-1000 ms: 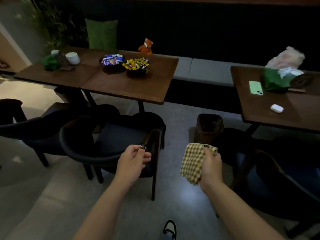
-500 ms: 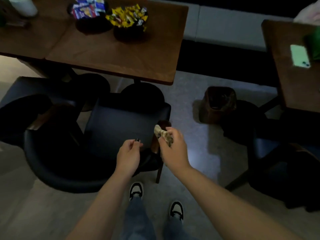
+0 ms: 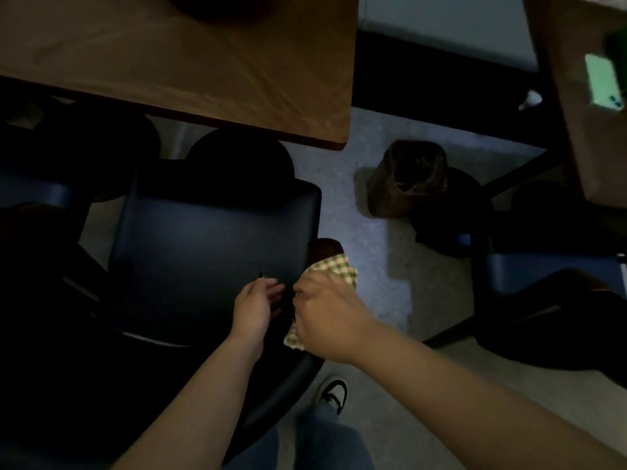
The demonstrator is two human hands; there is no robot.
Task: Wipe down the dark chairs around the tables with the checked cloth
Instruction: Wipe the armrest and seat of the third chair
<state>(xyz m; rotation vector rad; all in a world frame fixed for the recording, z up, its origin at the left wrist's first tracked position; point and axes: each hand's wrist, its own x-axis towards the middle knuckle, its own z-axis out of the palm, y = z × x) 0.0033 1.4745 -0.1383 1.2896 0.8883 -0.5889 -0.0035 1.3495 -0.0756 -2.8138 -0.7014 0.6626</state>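
Observation:
A dark chair (image 3: 203, 245) with a padded seat stands just below me, pushed toward the brown table (image 3: 190, 69). My right hand (image 3: 325, 313) grips the yellow-green checked cloth (image 3: 336, 271) and holds it on the chair's right armrest, near the wooden arm end (image 3: 324, 249). Part of the cloth shows under that hand's wrist side too. My left hand (image 3: 256, 308) hovers over the seat's rear right, fingers loosely curled, pinching a small dark thing. A second dark chair (image 3: 549, 293) stands at the right.
A brown waste bin (image 3: 405, 178) stands on the grey floor between the tables. The right-hand table (image 3: 583, 137) carries a green phone (image 3: 604, 83). A grey bench (image 3: 441, 25) runs behind. Another dark chair (image 3: 37, 205) sits at the left. My shoe (image 3: 332, 393) is beside the chair's back.
I have leaned in over the chair. My right hand moved down onto the right armrest and the cloth, bunched half a second ago, now lies spread under it. My left hand stays close beside it.

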